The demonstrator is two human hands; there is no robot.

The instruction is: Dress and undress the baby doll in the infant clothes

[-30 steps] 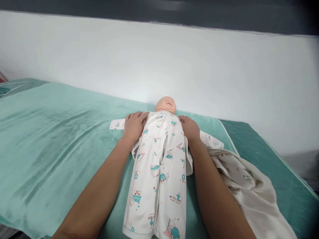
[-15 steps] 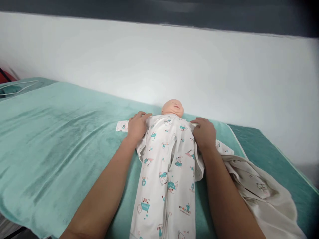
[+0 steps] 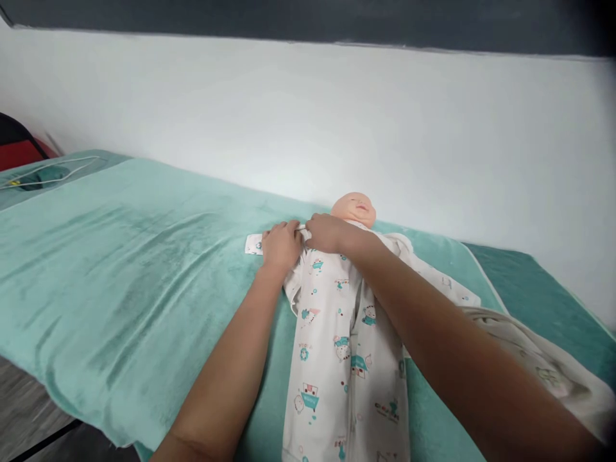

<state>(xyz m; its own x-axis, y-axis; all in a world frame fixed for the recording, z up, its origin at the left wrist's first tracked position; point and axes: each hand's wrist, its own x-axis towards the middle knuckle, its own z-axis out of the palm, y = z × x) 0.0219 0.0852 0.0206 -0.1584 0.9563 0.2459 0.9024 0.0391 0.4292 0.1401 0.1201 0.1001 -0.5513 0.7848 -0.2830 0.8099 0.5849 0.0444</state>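
A baby doll (image 3: 353, 208) lies on its back, its head toward the wall. White printed baby clothes (image 3: 320, 359) cover its body, with two long legs stretching toward me and sleeves spread to both sides. My left hand (image 3: 283, 245) is closed over the left sleeve (image 3: 253, 244), close to the doll's shoulder. Reaching across the doll's chest, my right hand (image 3: 328, 232) pinches the cloth at that same shoulder, beside my left fingers. The right sleeve (image 3: 445, 282) lies loose. The doll's arms are hidden.
A light green blanket (image 3: 158, 256) covers the table, with darker green cloth (image 3: 534, 276) at right. A crumpled beige cloth (image 3: 539, 359) lies beyond my right forearm. A white wall (image 3: 269, 115) rises behind. Something red and black (image 3: 22, 151) stands far left.
My right hand has moved left from the doll's right-side shoulder across its chest to join my left hand. The right sleeve now lies more spread out. The view has shifted left.
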